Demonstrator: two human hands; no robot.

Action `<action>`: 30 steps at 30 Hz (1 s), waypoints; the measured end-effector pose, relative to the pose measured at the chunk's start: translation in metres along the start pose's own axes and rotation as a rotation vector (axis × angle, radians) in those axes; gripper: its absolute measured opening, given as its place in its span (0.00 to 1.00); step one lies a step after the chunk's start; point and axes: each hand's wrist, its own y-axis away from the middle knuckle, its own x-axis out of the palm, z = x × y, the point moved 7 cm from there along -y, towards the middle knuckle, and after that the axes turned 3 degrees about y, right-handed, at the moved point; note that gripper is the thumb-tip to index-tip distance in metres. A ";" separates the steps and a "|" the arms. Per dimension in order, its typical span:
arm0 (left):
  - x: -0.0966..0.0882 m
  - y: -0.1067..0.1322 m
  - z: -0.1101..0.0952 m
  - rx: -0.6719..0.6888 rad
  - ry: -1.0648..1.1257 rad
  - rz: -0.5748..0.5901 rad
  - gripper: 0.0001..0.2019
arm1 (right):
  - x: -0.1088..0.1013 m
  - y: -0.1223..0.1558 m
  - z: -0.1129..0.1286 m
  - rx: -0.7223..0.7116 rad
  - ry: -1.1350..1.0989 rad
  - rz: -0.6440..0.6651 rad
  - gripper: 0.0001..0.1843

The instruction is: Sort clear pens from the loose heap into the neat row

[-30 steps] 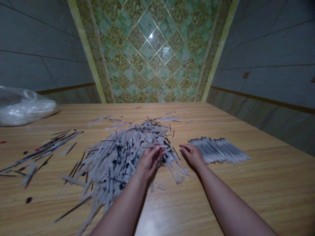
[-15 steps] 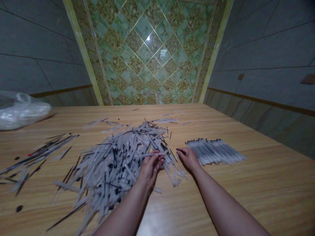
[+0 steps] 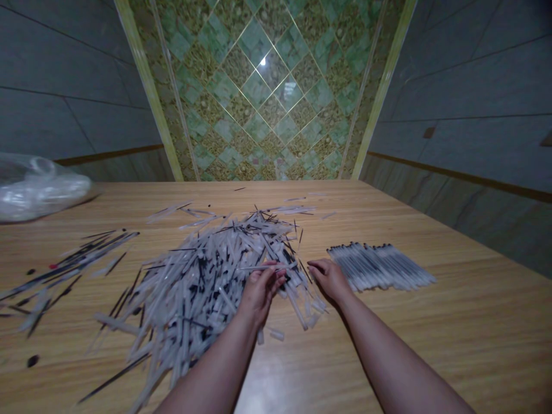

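Fingers (image 3: 276, 277) of the left hand (image 3: 259, 293) were pinched on a clear tube (image 3: 255, 268) over the pile (image 3: 194, 287); the right hand (image 3: 331, 280) was curled, grip unclear.

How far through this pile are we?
Done: a neat row of pens lies just right of the right hand. In hand: the left hand pinches one tube over the pile. Left: that pile, far bigger than the row, plus loose refills at far left.
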 end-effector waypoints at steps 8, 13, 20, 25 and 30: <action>0.002 0.000 0.001 -0.018 0.006 0.026 0.08 | -0.004 -0.001 0.007 -0.036 -0.031 -0.045 0.14; 0.001 0.000 0.002 -0.016 0.017 0.037 0.08 | -0.007 0.001 0.010 -0.054 -0.045 -0.080 0.13; -0.002 -0.001 -0.014 0.047 0.099 0.000 0.07 | -0.007 0.005 0.031 -0.120 -0.083 -0.052 0.12; -0.007 -0.004 -0.020 0.097 0.126 -0.008 0.07 | -0.002 0.011 0.056 -0.215 -0.078 0.023 0.11; -0.010 -0.005 -0.019 0.093 0.135 -0.013 0.07 | 0.007 0.014 0.070 -0.250 -0.015 0.088 0.12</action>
